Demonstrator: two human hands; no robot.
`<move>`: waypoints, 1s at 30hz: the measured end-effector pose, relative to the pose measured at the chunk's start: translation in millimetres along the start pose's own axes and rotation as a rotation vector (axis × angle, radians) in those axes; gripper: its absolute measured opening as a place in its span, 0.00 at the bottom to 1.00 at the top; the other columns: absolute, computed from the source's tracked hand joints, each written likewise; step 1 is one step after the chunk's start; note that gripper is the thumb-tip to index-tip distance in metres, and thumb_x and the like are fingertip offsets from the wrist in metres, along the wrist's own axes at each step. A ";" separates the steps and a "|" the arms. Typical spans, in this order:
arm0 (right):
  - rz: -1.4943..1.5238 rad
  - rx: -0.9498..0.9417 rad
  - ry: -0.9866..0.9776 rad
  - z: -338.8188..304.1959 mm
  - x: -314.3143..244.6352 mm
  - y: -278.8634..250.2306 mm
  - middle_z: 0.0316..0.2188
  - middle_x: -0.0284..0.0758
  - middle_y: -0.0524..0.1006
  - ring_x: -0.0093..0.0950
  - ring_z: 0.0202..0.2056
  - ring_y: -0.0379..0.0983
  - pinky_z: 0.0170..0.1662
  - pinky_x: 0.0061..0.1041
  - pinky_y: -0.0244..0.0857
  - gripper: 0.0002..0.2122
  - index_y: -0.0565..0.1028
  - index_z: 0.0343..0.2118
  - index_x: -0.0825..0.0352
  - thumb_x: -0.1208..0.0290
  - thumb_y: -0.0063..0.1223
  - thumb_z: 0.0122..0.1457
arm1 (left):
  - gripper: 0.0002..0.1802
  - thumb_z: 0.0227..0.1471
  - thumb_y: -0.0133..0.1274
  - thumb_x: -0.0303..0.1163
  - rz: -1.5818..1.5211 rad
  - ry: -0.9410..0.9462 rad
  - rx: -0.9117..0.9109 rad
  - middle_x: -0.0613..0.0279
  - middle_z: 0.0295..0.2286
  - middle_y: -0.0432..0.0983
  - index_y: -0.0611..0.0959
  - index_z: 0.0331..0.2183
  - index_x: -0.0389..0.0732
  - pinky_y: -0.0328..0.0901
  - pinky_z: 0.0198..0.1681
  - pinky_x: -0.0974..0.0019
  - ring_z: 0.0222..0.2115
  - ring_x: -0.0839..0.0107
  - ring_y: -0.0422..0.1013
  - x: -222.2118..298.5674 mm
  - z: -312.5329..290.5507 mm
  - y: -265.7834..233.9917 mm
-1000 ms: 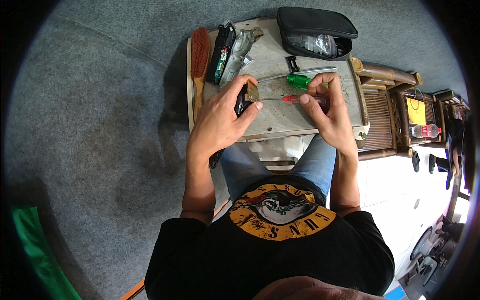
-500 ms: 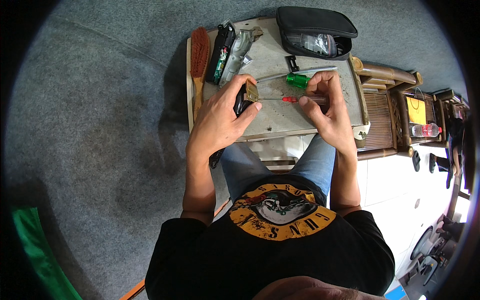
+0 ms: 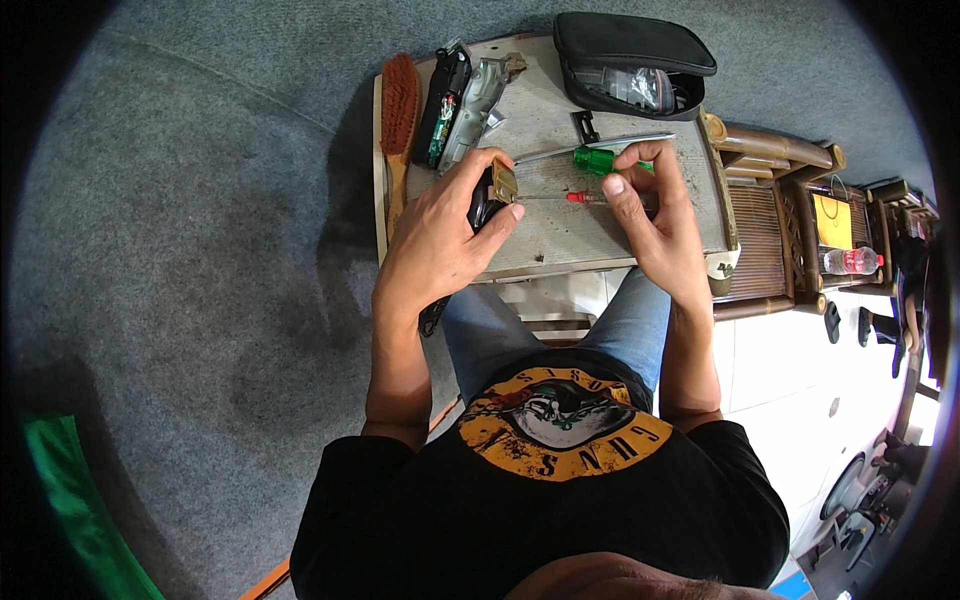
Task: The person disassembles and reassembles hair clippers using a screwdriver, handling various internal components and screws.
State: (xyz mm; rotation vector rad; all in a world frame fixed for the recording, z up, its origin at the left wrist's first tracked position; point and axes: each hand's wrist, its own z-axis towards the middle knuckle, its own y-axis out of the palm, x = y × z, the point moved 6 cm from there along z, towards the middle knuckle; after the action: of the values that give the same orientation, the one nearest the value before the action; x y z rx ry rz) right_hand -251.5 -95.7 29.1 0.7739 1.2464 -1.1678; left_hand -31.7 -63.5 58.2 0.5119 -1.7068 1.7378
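Observation:
My left hand [image 3: 435, 230] is closed around a black hair clipper [image 3: 482, 212], whose brass-coloured blade end faces right. In my right hand [image 3: 665, 240] is a screwdriver [image 3: 579, 197] with a red collar. Its thin shaft points left and its tip meets the clipper's blade end, though exact contact is too small to tell. The fingers hide most of its handle; the thumb is raised along its near side. Just beyond lies a green-handled tool [image 3: 592, 161], partly behind my right fingers, beside a long thin metal tool [image 3: 600, 147].
On the small table [image 3: 560, 235] lie a brush [image 3: 400, 105] with reddish bristles, an opened black clipper body [image 3: 441, 115], a grey translucent casing [image 3: 474, 112] and a small black bracket [image 3: 585, 127]. An open black case [image 3: 635, 48] stands at the far right. A bamboo bench [image 3: 755, 235] adjoins the table.
My right thumb has moved up and away along the screwdriver handle, and the fingers have shifted slightly. The left hand and the clipper stay in place.

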 end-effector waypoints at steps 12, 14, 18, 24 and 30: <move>-0.007 -0.003 -0.018 0.7 3.4 1.5 0.30 0.29 0.69 0.16 0.34 0.67 0.39 0.18 0.64 0.15 0.66 0.50 0.68 0.72 0.59 0.67 | 0.21 0.60 0.61 0.36 0.004 0.033 0.025 0.52 0.40 0.79 0.75 0.51 0.42 0.69 0.46 0.55 0.40 0.54 0.78 2.1 0.0 -0.9; 0.026 -0.073 0.193 -1.3 7.8 -1.3 0.30 0.29 0.68 0.16 0.33 0.66 0.39 0.18 0.64 0.15 0.66 0.51 0.68 0.72 0.60 0.67 | 0.21 0.60 0.61 0.36 -0.002 0.017 0.018 0.52 0.41 0.80 0.75 0.51 0.42 0.69 0.46 0.55 0.40 0.53 0.78 1.7 0.2 -0.8; 0.049 -0.004 -0.017 -2.3 -0.5 0.5 0.28 0.29 0.69 0.16 0.31 0.66 0.37 0.18 0.63 0.14 0.67 0.50 0.68 0.72 0.59 0.67 | 0.21 0.60 0.61 0.36 -0.032 -0.023 0.002 0.52 0.41 0.80 0.75 0.51 0.42 0.69 0.46 0.55 0.41 0.53 0.78 2.2 0.4 -0.9; -0.013 0.009 -0.097 0.1 -0.6 0.4 0.27 0.29 0.70 0.16 0.30 0.66 0.37 0.18 0.63 0.14 0.67 0.49 0.69 0.75 0.58 0.66 | 0.24 0.59 0.61 0.41 0.027 0.058 0.043 0.50 0.41 0.81 0.73 0.53 0.46 0.71 0.41 0.48 0.39 0.43 0.79 -0.3 1.2 -0.8; -0.034 -0.021 -0.068 -1.7 -2.8 0.7 0.31 0.30 0.71 0.17 0.32 0.68 0.36 0.19 0.64 0.14 0.67 0.48 0.69 0.77 0.59 0.64 | 0.22 0.60 0.61 0.36 -0.012 0.002 0.022 0.51 0.40 0.79 0.75 0.52 0.42 0.69 0.47 0.56 0.40 0.56 0.78 1.7 0.1 -0.9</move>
State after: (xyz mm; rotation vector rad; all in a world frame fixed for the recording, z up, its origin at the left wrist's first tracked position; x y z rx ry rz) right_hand -251.1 -93.3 31.4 0.6944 1.2175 -1.1976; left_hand -32.3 -63.4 60.0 0.5299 -1.6814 1.7499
